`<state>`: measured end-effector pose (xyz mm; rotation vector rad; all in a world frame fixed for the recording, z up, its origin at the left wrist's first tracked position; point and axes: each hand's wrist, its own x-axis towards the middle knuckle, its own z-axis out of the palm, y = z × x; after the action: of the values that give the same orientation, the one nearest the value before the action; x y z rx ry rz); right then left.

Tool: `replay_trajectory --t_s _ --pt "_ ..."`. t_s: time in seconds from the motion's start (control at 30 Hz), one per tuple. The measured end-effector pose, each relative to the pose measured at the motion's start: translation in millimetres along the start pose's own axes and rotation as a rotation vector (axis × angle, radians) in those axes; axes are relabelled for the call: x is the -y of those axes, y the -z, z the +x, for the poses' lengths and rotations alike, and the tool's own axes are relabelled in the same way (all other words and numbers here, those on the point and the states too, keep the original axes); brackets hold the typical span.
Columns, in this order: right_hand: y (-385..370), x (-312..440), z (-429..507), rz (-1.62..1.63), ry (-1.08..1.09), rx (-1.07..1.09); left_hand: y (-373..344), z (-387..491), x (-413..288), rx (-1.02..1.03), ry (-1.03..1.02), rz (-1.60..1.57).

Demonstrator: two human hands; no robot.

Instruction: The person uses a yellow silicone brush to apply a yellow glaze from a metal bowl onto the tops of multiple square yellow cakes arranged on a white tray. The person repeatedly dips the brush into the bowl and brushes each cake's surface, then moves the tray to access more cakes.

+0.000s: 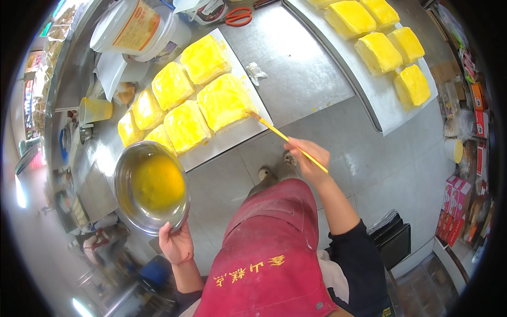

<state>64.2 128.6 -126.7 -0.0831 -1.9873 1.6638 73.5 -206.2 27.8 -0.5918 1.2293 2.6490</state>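
Observation:
My left hand [176, 239] grips the rim of a round stainless steel bowl [121, 186]. Yellow liquid [158, 182] that looks like egg yolk lies inside it. In my right hand [311, 158] is a brush with a thin yellow handle [279, 134]. Its bristles [253, 115] touch the lower right corner of a large square cake block [223, 101]. That block and several others, such as one farther back [206, 59], have glossy yellow tops. They sit in two rows on a paper-lined tray [241, 128]. The bowl hides part of the nearest blocks.
More yellow-topped blocks [378, 53] stand on a second paper-lined tray [390, 115] at right. White plastic tubs [126, 27], orange-handled scissors [239, 18], a crumpled tissue [255, 73] and a yellowish measuring jug [95, 110] are on the metal table [293, 51]. Boxes [455, 198] line the right side.

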Motion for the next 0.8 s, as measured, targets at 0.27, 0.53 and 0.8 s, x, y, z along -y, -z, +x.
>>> replay_trajectory --t_s 0.27,0.53,0.8 --pt "-1 0 50 -0.101 0.177 0.02 -6 -3 5 -0.05 0.027 -0.069" --pt "-29 -7 101 -0.248 0.283 0.259 12 -14 7 -0.05 0.016 -0.178" --pt "-10 11 72 -0.412 0.342 0.451 36 -21 4 -0.17 0.008 -0.164"
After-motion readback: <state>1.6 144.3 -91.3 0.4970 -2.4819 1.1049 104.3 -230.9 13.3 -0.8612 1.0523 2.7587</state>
